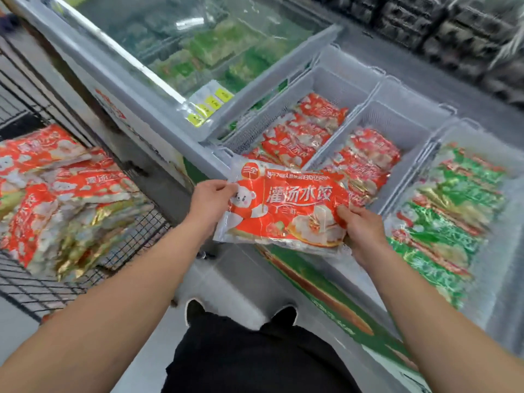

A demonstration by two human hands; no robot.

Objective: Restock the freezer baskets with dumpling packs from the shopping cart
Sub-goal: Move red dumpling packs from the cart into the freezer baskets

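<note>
Head view: my left hand (211, 195) and right hand (358, 226) pinch the ends of a red-and-white plastic dumpling pack (283, 207) above the freezer's front edge; it looks slick, lumpy and floppy, so end grips suit.

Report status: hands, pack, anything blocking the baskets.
Left hand and right hand grip one red pack by its ends. Pack held over freezer edge, short of the red baskets. Nothing in the way.

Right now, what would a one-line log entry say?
left hand + right hand: holding red pack | over freezer baskets | cart: stocked
</note>
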